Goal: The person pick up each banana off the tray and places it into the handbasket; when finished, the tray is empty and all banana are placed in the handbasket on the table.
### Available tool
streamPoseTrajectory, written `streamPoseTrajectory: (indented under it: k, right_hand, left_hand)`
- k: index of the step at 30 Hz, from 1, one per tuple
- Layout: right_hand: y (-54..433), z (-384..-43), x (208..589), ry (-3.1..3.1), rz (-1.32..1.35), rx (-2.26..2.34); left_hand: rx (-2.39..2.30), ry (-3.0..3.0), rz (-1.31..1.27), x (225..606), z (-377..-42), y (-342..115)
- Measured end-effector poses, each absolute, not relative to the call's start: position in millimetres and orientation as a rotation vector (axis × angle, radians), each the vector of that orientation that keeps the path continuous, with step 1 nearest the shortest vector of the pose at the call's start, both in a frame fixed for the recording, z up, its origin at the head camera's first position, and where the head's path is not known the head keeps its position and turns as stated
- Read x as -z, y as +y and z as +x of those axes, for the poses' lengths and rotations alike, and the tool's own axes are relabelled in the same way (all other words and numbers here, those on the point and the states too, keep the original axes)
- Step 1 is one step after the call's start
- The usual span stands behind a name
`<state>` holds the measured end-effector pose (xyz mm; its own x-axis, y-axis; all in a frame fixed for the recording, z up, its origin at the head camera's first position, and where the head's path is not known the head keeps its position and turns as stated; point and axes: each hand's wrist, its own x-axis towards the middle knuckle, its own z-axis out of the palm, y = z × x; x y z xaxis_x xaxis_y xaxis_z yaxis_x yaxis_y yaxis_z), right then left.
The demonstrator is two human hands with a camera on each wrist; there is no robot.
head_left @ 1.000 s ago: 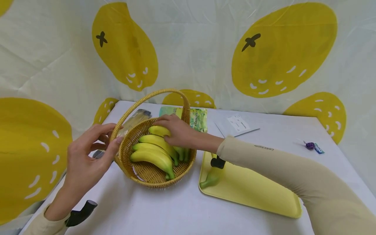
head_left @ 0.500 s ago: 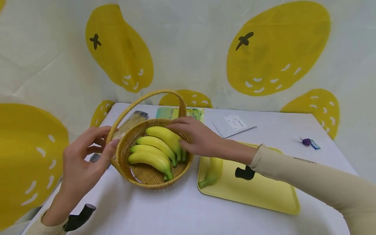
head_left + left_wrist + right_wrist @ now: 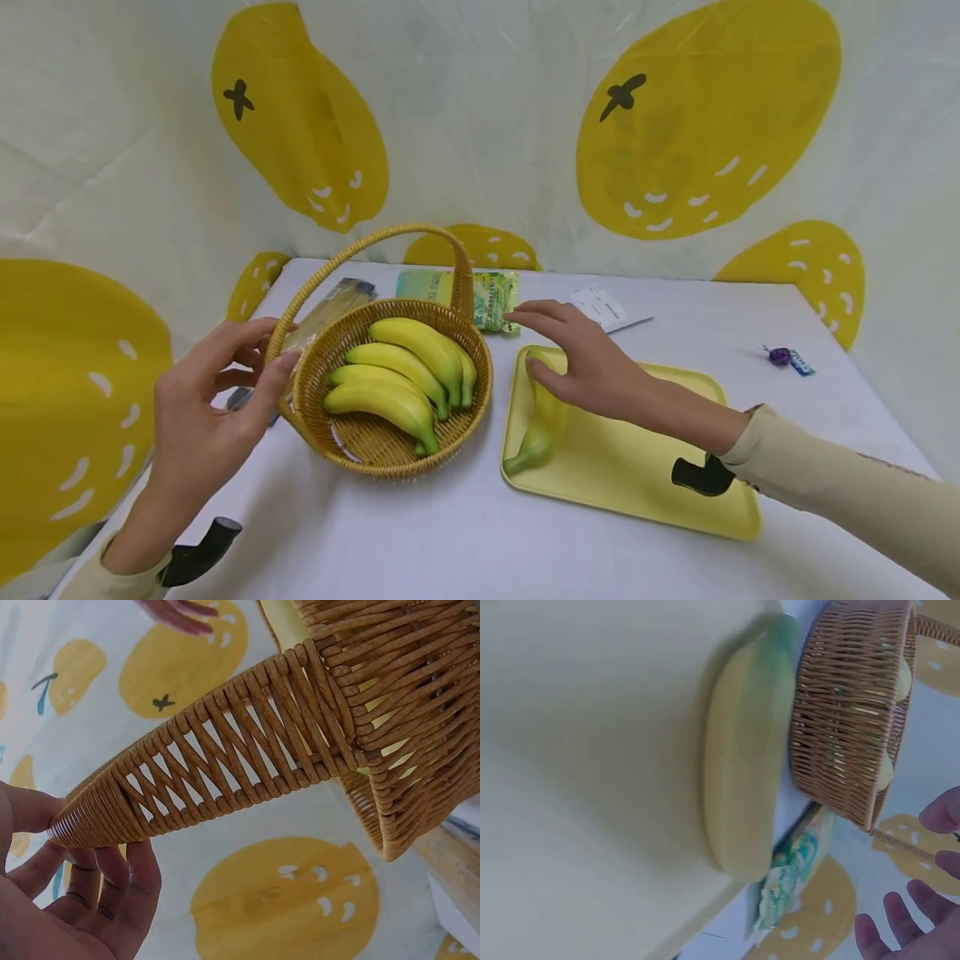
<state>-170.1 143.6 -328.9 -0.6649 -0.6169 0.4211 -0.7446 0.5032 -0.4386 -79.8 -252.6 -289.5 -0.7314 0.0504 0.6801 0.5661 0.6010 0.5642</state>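
Observation:
My left hand (image 3: 213,400) pinches the side of the wicker basket's arched handle (image 3: 463,287) between thumb and fingers; the left wrist view shows its fingertips at the woven handle (image 3: 217,742). Inside the basket (image 3: 393,472), several yellow bananas (image 3: 390,404) with green tips lie side by side. To the right, a single banana (image 3: 546,425) rests along the left end of a yellow tray (image 3: 645,467). Over that end hovers my right hand (image 3: 585,362), fingers extended and holding nothing, partly covering the banana's far end. In the right wrist view the tray banana (image 3: 746,757) lies apart from those fingers.
Behind the basket lie a green patterned pouch (image 3: 493,296) and a clear packet (image 3: 333,308) with dark ends. A pale labelled envelope (image 3: 600,307) sits behind the tray. A purple-wrapped sweet (image 3: 780,357) lies at far right. Fruit-printed cloth (image 3: 487,125) walls the table's back and sides.
My right hand has let go of the bananas at the basket's back and moved right, over the tray. The bananas it covered now show. My left hand keeps its hold on the handle.

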Motion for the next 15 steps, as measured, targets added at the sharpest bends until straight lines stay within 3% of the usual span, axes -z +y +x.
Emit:
streamPoseTrajectory:
  k: [15]
  right_hand:
    - [157,-144,376,-2.748,0.896,-0.802]
  left_hand:
    - [1.066,-2.204,-0.485,291,-80,-253]
